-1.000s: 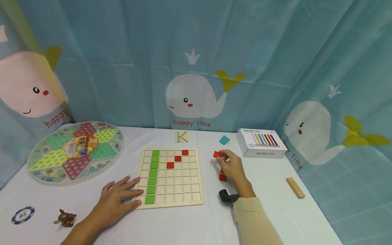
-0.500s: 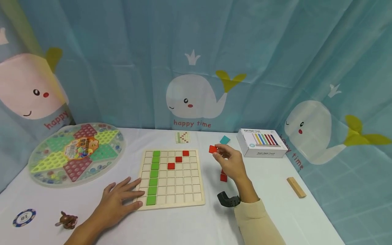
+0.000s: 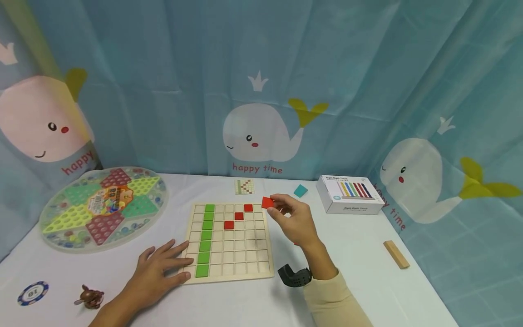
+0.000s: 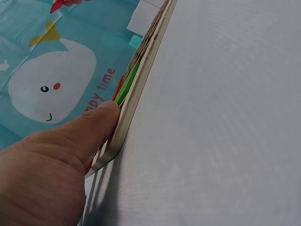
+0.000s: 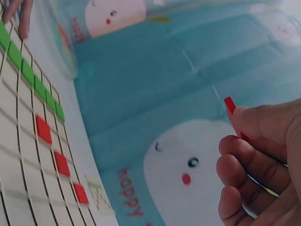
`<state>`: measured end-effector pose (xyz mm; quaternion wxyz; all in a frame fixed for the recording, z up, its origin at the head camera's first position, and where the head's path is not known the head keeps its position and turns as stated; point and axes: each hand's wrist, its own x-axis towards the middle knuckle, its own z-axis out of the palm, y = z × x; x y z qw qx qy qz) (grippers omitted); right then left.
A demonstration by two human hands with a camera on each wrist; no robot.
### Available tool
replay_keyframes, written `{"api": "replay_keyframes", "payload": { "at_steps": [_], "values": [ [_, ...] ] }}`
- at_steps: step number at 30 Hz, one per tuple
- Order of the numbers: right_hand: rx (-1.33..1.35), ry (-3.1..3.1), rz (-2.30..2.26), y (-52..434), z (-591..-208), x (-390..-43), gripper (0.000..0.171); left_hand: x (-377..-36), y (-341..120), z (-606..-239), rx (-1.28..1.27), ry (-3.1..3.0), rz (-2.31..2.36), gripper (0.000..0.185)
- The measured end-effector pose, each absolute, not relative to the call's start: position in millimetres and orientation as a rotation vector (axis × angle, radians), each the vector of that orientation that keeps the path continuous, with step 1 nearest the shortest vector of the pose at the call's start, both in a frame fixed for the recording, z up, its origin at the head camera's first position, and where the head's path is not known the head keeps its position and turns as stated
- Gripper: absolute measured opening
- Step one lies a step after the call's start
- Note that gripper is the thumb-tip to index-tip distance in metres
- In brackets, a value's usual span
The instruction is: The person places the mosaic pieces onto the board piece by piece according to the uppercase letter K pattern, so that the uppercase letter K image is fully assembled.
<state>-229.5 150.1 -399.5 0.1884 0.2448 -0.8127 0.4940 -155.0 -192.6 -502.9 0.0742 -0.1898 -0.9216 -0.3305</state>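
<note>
My right hand pinches a small red square tile between thumb and fingers, above the top right corner of the wooden grid board. In the right wrist view, the same red tile appears nearly edge-on. A column of green tiles lies in the board, and three red tiles form a diagonal near its top right. My left hand rests with spread fingers on the board's left edge; in the left wrist view its thumb lies on the rim.
A small pattern card lies behind the board. Around it are a teal tile, a white abacus box, a wooden block, a round Chinese checkers board, a poker chip and a brown figurine.
My right hand has lifted a red tile from the row on the right and carried it left to the board's corner. The left hand stays on the board's edge.
</note>
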Motion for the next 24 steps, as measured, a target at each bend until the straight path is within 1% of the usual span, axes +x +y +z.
{"api": "replay_keyframes", "payload": {
  "at_steps": [5,14,24],
  "values": [
    [0.77,-2.282,1.391,130.6,-400.4,-228.2,0.026,-155.8,-193.1,-503.6,-0.573,-2.759,-0.987,0.034],
    [0.796,-2.353,1.378,99.5,-414.6,-228.4,0.026,-156.0,-192.1,-504.9,-0.57,-2.763,-1.013,0.034],
    [0.684,-2.506,1.421,68.5,-446.8,-233.5,0.023,-156.0,-191.8,-505.0,-0.585,-2.74,-1.004,0.034]
  ]
}}
